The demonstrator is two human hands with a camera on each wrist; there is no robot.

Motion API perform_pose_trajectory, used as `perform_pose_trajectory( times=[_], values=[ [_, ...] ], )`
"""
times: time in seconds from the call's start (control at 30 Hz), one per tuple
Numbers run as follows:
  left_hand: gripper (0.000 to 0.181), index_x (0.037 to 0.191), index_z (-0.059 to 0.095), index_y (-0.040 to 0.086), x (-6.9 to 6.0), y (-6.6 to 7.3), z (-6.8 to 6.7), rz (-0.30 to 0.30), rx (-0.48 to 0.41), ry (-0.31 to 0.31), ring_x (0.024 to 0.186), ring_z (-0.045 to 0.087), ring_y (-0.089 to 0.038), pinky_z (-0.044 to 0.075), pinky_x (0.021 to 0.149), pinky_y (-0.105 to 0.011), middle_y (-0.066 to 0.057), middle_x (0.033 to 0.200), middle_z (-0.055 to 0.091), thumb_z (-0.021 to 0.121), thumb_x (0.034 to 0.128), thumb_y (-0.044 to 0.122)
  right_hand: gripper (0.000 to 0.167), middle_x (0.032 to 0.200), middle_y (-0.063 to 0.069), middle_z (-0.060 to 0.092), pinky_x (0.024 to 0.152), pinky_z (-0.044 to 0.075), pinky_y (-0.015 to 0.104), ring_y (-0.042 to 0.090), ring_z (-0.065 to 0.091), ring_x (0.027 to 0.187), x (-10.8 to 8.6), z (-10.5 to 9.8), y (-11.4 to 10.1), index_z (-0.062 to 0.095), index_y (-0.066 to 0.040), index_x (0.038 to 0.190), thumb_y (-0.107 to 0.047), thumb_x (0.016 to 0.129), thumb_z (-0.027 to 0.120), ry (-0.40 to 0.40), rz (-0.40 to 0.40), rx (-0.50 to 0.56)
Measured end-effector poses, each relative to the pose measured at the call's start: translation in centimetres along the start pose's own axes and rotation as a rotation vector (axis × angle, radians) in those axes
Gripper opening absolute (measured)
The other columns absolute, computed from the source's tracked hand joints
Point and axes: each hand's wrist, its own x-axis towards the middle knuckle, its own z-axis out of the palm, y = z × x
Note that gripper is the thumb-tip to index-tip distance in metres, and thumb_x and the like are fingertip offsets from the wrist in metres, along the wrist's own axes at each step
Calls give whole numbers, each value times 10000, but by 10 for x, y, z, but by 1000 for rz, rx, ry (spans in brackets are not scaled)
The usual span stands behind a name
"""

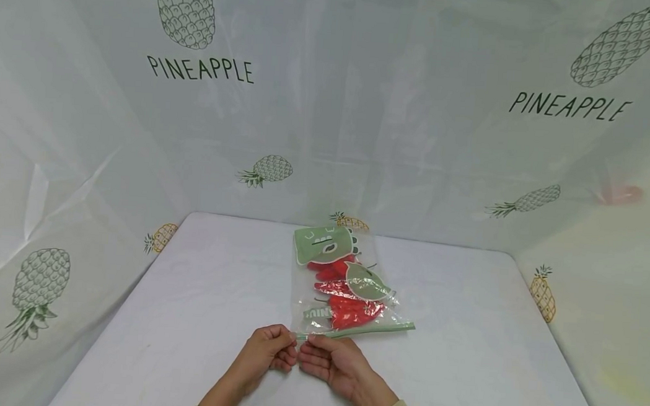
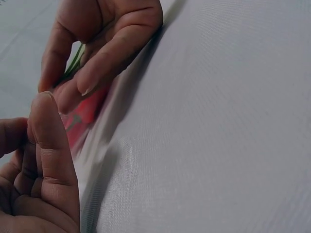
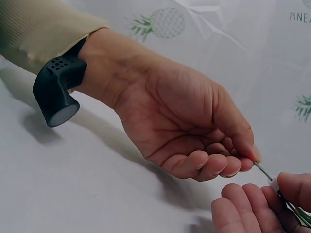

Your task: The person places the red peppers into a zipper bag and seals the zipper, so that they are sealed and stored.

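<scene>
A clear zip bag with green cartoon prints lies flat on the table, its opening edge facing me. Red chili peppers show through the plastic. Along that near edge runs a green zip strip. My left hand pinches the strip's left end between thumb and forefinger. Close beside it, my right hand pinches the strip at a small white slider, its other fingers loosely curled. In the left wrist view, fingers cover much of the bag.
The bag rests on a white-covered table. Pale sheeting printed with pineapples hangs behind and along both sides. A dark wrist camera is strapped to the left wrist.
</scene>
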Motion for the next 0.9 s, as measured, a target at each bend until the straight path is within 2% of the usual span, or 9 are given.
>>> perform_pose_trajectory(
  times=[0.3,0.9],
  values=[
    [168,940,645,32,1,-1,-2,0,-9,-4,691,676,-102,607,631,-233,-12,812,689,637,1047,161,297,949,134,801,891,644,424,221,793,920,-1,-2,-3,695,109,1167,-138,1004,689,15,-5,-9],
    [181,937,645,10,4,0,-9,3,-15,61,680,670,-101,608,632,-242,-10,794,687,655,1038,159,311,992,142,802,912,636,432,240,792,960,-1,-14,-7,688,93,1192,-158,1007,704,64,-27,-13]
  ],
)
